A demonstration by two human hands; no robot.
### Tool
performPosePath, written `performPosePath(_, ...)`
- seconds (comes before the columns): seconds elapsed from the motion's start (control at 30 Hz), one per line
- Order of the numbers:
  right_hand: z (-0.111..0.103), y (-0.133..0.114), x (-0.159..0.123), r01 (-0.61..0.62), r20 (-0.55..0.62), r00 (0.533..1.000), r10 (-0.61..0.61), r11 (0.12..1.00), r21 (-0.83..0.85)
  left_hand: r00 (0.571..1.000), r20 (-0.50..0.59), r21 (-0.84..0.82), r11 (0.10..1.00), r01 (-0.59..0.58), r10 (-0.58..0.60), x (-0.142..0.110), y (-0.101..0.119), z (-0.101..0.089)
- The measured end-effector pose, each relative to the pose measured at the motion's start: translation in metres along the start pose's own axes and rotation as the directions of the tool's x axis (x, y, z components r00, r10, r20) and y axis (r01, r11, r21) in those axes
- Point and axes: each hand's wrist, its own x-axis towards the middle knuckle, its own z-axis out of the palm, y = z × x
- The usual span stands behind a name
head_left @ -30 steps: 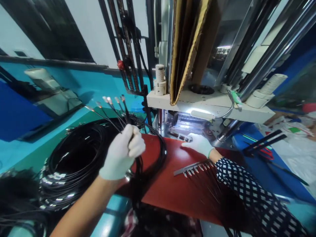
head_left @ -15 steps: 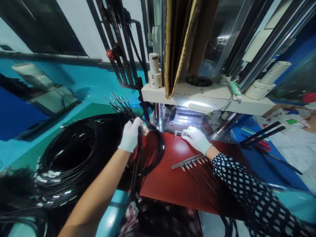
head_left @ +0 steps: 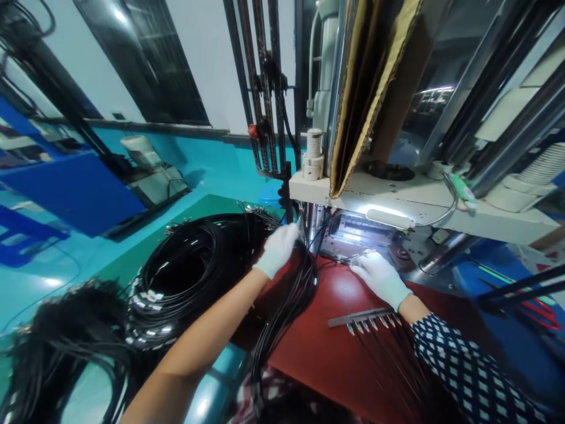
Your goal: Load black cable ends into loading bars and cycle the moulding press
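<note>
My left hand, in a white glove, is closed on black cables at the left front of the press. A bundle of these black cables hangs below it across the red work surface. My right hand, also gloved, pinches a small metal strip at the red surface's back edge; its details are blurred. Nearer me lies a grey metal bar with several metal-tipped cable ends in a row along it. Behind my right hand is the lit die area of the press.
A large coil of black cable lies left on the green surface, with another cable pile nearer me. The press plate overhangs the die, with a lamp at its front. Red-handled tools lie right on blue.
The view has swung left, so things sit farther right. My left hand has moved from the raised bundle towards the press, and the bundle hangs lower. My right hand stays at the strip.
</note>
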Motion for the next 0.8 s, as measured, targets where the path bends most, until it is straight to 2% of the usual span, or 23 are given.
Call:
performPosePath(0.07,0.001,0.001,0.0,-0.006,-0.014,1.0,0.006,1.0,-0.003,0.982,-0.191,0.217,0.975,0.038,0.004,0.006,-0.003,-0.02)
performPosePath(0.13,0.002,0.001,0.0,-0.018,-0.014,1.0,0.018,1.0,-0.012,0.949,-0.313,0.408,0.905,0.118,0.018,0.007,-0.01,-0.031)
performPosePath(0.23,0.003,0.002,0.0,-0.029,-0.013,0.999,0.029,0.999,-0.027,0.932,-0.36,0.598,0.777,0.2,0.037,0.0,-0.022,-0.03)
performPosePath(0.37,0.004,0.002,0.0,-0.048,-0.005,0.999,0.048,0.998,-0.051,0.938,-0.344,0.743,0.624,0.241,0.048,-0.011,-0.032,-0.025)
performPosePath(0.5,0.0,-0.001,0.001,-0.044,0.023,0.999,0.045,0.998,-0.051,0.96,-0.272,0.819,0.541,0.193,0.068,-0.021,-0.025,-0.019)
performPosePath(0.57,-0.003,-0.004,0.001,-0.044,0.033,0.998,0.045,0.998,-0.035,0.978,-0.168,0.84,0.537,0.075,0.125,-0.031,-0.016,-0.006)
performPosePath(0.67,-0.007,-0.006,0.0,-0.06,0.045,0.997,0.062,0.997,-0.037,0.984,0.127,0.782,0.599,-0.175,0.122,-0.049,-0.003,0.025)
performPosePath(0.73,-0.007,-0.007,0.0,-0.072,0.047,0.996,0.074,0.996,-0.043,0.974,0.225,0.716,0.671,-0.191,0.037,-0.057,0.002,0.044)
performPosePath(0.8,-0.007,-0.006,-0.001,-0.073,0.051,0.996,0.076,0.996,-0.046,0.975,0.218,0.665,0.737,-0.122,-0.036,-0.058,0.003,0.053)
